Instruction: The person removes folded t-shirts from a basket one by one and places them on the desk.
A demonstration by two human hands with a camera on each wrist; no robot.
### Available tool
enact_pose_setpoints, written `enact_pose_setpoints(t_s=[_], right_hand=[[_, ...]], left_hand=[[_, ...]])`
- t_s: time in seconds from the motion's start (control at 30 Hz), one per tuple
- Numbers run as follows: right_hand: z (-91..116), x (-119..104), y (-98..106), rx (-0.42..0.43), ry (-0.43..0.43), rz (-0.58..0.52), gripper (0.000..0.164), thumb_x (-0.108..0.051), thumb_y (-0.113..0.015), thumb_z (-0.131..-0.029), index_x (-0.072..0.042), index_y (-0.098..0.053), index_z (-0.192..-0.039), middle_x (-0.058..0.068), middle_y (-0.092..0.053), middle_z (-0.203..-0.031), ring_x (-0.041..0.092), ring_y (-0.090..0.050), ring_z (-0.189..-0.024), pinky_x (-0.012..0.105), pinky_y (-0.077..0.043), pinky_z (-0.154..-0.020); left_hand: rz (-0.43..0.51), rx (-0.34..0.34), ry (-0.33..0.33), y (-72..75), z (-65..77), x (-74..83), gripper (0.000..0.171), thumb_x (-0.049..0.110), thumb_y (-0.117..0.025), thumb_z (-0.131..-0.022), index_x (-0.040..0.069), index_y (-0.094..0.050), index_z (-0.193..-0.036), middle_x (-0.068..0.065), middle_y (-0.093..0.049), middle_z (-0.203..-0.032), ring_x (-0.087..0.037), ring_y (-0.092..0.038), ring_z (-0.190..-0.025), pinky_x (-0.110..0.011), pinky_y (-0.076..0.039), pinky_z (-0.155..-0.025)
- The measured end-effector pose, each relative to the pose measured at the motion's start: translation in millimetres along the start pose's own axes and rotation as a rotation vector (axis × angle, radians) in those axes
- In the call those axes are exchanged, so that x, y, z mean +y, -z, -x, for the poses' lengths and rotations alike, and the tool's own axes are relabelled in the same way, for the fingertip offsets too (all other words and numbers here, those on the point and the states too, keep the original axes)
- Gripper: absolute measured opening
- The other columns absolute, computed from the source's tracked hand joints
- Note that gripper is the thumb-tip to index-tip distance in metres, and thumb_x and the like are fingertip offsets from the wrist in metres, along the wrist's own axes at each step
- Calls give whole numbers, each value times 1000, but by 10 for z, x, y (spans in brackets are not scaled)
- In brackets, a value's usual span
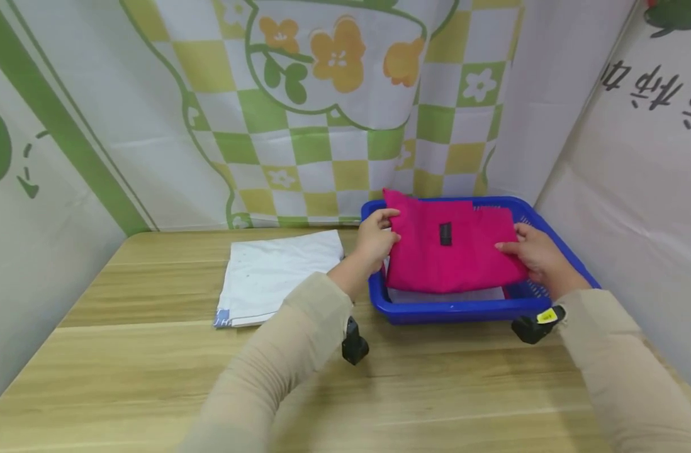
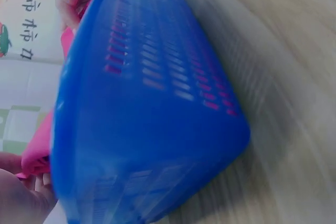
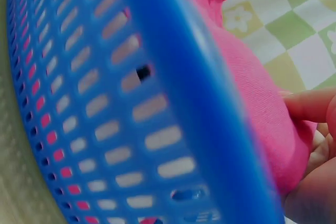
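Note:
A folded bright pink garment (image 1: 459, 258) with a small black patch lies over the blue plastic basket (image 1: 464, 311). My left hand (image 1: 376, 239) pinches its left edge, thumb and fingers on either side of the cloth. At the opposite edge my right hand (image 1: 535, 255) grips the garment near the basket's right side. The right wrist view shows the pink cloth (image 3: 268, 103) bunched between thumb and fingers, just beyond the basket rim (image 3: 210, 93). In the left wrist view the basket wall (image 2: 142, 103) hides most of the cloth. Pale folded fabric (image 1: 447, 296) shows beneath the garment inside the basket.
A folded white cloth (image 1: 280, 274) with a blue printed corner lies on the wooden table (image 1: 153, 365), left of the basket. Behind the table hangs a checked, flowered curtain (image 1: 334, 145). A white side panel (image 1: 634, 189) stands close at the basket's right.

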State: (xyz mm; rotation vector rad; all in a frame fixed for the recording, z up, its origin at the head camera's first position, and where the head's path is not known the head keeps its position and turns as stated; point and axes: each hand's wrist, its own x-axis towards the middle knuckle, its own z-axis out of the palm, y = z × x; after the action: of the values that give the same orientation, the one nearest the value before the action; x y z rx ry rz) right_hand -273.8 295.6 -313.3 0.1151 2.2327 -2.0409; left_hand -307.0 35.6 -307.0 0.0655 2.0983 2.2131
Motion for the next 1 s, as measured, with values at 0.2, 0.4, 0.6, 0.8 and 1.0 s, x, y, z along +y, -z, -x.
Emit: enact_pose_setpoints(t_s=[0.2,0.4,0.6,0.8,1.0], right_hand=[[53,-65,-126,21,77,-126,25,4,-53,-81,-11,-40,-96,-9,-60,-72,10,-60,-57,25,-49,-50],[67,-99,-295,27,127,-194,25,7,-53,-80,-9,-41,-95,-7,-61,-72,9,-60,-57,24,-49,-49],[71,-160,-456,49,166,-187,25,8,-52,-80,-9,-42,-95,-7,-61,-72,9,-60,-58,23,-49,-49],[53,-227,-673,67,184,-173,26,10,-52,-79,-10,-43,-93,-9,-60,-72,7,-59,-57,21,-48,-49],[10,-249,-893,64,190,-175,26,11,-51,-79,-9,-43,-93,-9,-59,-71,6,-58,-57,21,-48,-49]], left_hand=[[36,-28,4,182,-33,60,49,-18,-51,-72,9,-55,-112,-10,-54,-107,-15,-50,-72,-19,-42,-52],[75,-40,7,360,-25,84,47,-16,-52,-74,11,-54,-113,-10,-52,-112,-17,-52,-74,-22,-44,-52],[106,-57,-6,526,4,142,46,-14,-50,-77,10,-51,-116,-10,-51,-109,-14,-50,-72,-21,-44,-52],[96,-30,-6,728,18,195,46,-14,-48,-79,10,-49,-119,-9,-49,-112,-14,-50,-73,-19,-44,-53],[85,1,-13,936,17,194,48,-15,-46,-78,8,-47,-120,-9,-48,-110,-15,-48,-79,-19,-44,-53]])
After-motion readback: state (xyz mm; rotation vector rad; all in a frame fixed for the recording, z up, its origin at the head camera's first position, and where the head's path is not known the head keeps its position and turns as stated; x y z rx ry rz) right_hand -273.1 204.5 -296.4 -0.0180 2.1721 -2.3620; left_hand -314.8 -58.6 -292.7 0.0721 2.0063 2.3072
